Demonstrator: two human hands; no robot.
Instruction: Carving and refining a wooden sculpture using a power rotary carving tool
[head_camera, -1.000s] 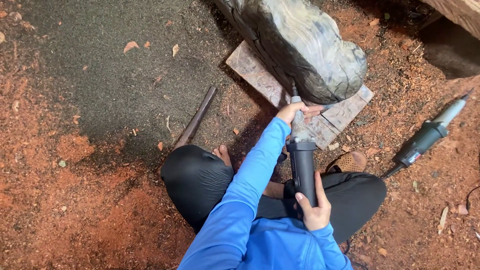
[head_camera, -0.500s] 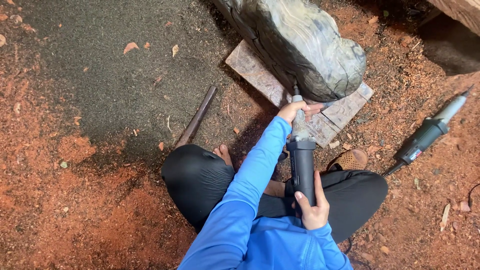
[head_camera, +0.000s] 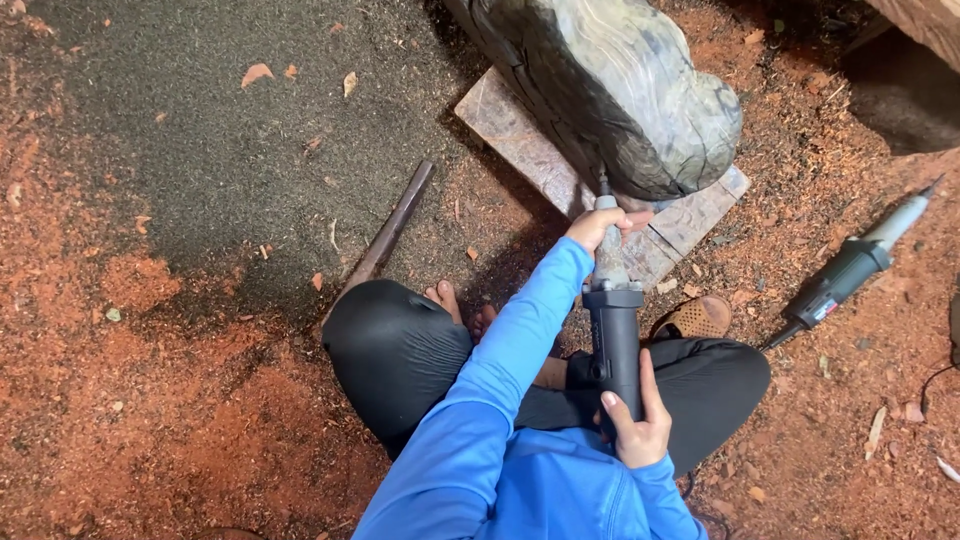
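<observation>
Right hand (head_camera: 637, 425) was clenched on the rear body of the black die grinder (head_camera: 613, 335), just above the lap. Left hand (head_camera: 596, 226) was wrapped round the grinder's grey nose, arm in a blue sleeve (head_camera: 520, 340) running across the knee. Grinder pointed away from the body, its thin bit touching the lower edge of the grey carved block (head_camera: 615, 95).

Person sat cross-legged on the ground in black trousers (head_camera: 395, 350); bare toes (head_camera: 445, 295) showed between knee and sleeve, a brown sandal (head_camera: 697, 318) just beside the right leg. Left forearm hid most of the contact area from this view.

The block sat on a wooden plank (head_camera: 520, 135), which stuck out on both sides. A rusty metal bar (head_camera: 385, 235) lay left of the knee, clear of the hands. A second power tool (head_camera: 850, 270) with a grey nose lay well apart on the right. Red sawdust (head_camera: 120, 400) covered the ground, darker grey dust (head_camera: 200, 130) farther out.

Versus half a second ago: same grips, same posture, bit at the same spot on the block; no visible shift.
</observation>
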